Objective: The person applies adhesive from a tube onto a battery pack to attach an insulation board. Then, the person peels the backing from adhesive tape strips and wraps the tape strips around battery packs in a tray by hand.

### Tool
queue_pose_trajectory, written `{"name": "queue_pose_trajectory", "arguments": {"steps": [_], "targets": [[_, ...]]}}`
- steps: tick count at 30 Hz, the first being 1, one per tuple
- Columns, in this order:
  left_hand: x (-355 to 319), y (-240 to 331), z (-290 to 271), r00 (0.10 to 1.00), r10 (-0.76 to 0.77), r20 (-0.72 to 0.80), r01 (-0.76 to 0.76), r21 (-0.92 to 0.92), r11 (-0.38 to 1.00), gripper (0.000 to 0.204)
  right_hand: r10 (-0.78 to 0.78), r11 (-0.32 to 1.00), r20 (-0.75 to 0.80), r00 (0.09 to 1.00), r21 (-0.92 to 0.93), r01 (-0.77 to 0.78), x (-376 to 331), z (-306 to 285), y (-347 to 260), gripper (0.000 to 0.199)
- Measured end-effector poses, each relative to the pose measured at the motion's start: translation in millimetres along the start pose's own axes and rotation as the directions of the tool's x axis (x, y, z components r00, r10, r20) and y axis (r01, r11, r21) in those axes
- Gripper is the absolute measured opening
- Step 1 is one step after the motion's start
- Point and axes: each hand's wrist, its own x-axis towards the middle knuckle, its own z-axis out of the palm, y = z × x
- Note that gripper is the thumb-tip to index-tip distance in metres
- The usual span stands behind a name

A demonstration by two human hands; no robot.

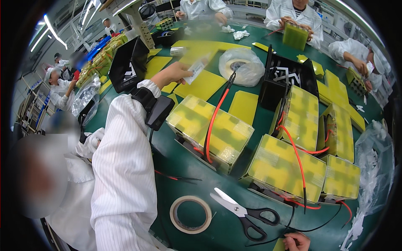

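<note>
White paper strip, thin and flat, sits pinched between the fingers of the left hand, which is stretched out over the green desk toward eleven o'clock of the scene. The left forearm wears a white striped sleeve and a black wrist band with a black box. Just at five o'clock of that hand lies a yellow block wrapped in clear film, with a red wire running over its top. More such yellow wrapped blocks lie at three and four o'clock of it, with red and black wires. The right hand shows only in part at the lower edge, at six o'clock; its fingers are curled at the end of a black wire, though whether they grip it cannot be told. Black-handled scissors lie shut on the desk just at ten o'clock of that hand, and a ring of pale tape lies flat at nine o'clock of the scissors. Other people in white coats work at the far side.
</note>
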Motion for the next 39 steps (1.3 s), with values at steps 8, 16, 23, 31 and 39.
{"name": "queue_pose_trajectory", "arguments": {"steps": [8,16,23,31,39], "targets": [[20.3,1.2,15.7,1.000,-0.017,-0.009,0.017,0.023,1.000,0.026,0.075,0.997,-0.030,0.997,0.012,-0.075,-1.8,1.6,-5.6,0.014],[34.3,22.3,52.8,0.988,0.070,-0.140,-0.076,-0.038,0.996,0.027,0.076,0.997,-0.047,0.996,-0.006,-0.077,-0.3,1.9,-5.6,0.013],[62.3,-9.6,57.6,0.973,0.230,-0.001,-0.229,-0.103,0.968,0.040,0.039,0.998,-0.016,0.999,-0.047,-0.040,-0.3,-2.1,-6.7,0.013],[-13.7,12.1,-28.6,0.892,0.366,-0.264,-0.284,0.301,0.910,0.033,-0.019,1.000,0.004,1.000,0.006,0.018,-0.3,4.4,3.5,0.013],[-251.1,151.6,-61.1,0.890,0.366,-0.274,-0.313,0.219,0.924,0.021,-0.084,0.996,-0.012,0.996,0.011,0.085,-0.6,12.9,-6.4,0.014]]}}
